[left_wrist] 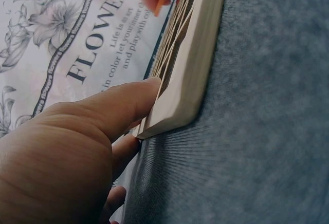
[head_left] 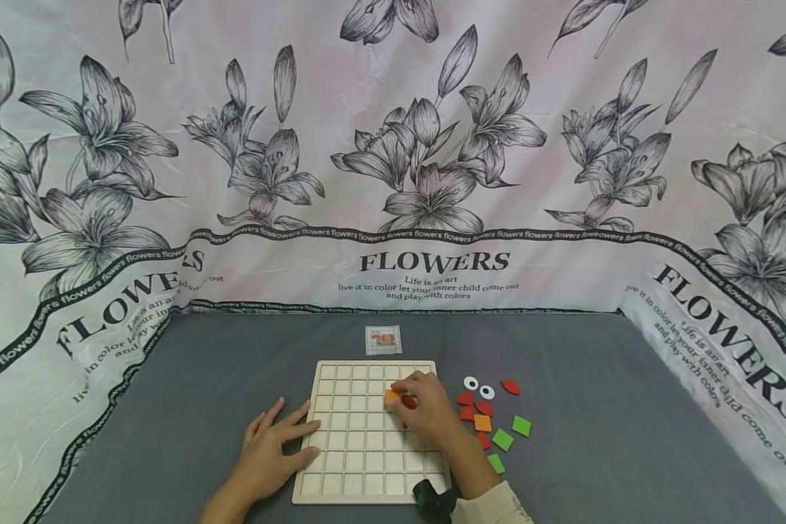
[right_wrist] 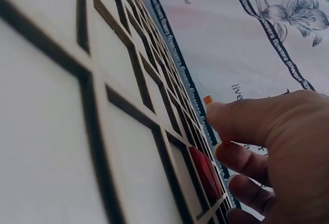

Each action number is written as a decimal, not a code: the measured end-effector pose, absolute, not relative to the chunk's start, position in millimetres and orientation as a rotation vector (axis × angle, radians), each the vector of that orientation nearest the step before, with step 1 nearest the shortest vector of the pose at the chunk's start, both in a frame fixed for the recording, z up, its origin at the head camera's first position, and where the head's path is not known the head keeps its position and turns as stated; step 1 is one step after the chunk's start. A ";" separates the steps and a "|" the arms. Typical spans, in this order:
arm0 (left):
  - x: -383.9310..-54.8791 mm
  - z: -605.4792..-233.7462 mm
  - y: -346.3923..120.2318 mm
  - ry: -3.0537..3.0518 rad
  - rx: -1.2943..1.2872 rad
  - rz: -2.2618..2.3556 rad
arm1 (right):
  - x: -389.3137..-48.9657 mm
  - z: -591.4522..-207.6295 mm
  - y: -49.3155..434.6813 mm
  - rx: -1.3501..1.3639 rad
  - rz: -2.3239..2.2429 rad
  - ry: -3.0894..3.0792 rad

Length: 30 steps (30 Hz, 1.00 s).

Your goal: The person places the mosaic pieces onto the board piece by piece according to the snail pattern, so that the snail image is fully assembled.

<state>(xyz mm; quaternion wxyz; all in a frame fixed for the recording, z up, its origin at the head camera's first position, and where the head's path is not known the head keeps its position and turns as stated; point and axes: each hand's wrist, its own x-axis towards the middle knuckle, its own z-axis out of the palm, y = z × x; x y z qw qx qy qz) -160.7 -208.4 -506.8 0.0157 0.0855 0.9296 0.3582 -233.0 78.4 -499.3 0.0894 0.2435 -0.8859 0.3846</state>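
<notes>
A wooden grid board (head_left: pixel 351 462) lies on the grey cloth in the head view. My right hand (head_left: pixel 426 406) pinches an orange square tile (head_left: pixel 391 397) between thumb and fingers, over the board's upper right part. Just beside that tile, red pieces (head_left: pixel 409 402) sit in the grid, partly covered by the hand. In the right wrist view, the orange tile (right_wrist: pixel 207 99) shows only as an edge at the thumb tip, with a red piece (right_wrist: pixel 205 173) in the grid below. Along the board's left edge rests my left hand (head_left: pixel 271 451), fingers spread and touching the frame.
Right of the board lie loose red pieces (head_left: pixel 511 387), several green squares (head_left: pixel 521 426), another orange square (head_left: pixel 482 423) and two white eye discs (head_left: pixel 471 383). A small picture card (head_left: pixel 383 340) lies beyond the board. Flower-printed cloth (head_left: pixel 432 269) stands around the table.
</notes>
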 end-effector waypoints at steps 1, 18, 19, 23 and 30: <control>-160.7 -506.9 -208.5 2.891 0.269 1.116 | -233.7 -500.6 78.3 0.730 1.138 -2.628; -159.4 -505.7 -208.8 2.906 0.281 1.130 | -234.4 -503.7 76.1 0.806 1.031 -2.618; -159.6 -505.6 -208.8 2.905 0.274 1.125 | -234.1 -503.3 75.8 0.806 1.032 -2.618; -160.3 -505.8 -209.2 2.898 0.258 1.115 | -234.2 -502.7 75.2 0.802 1.043 -2.613; -159.4 -505.3 -208.3 2.899 0.278 1.122 | -231.8 -495.4 77.3 0.759 1.115 -2.609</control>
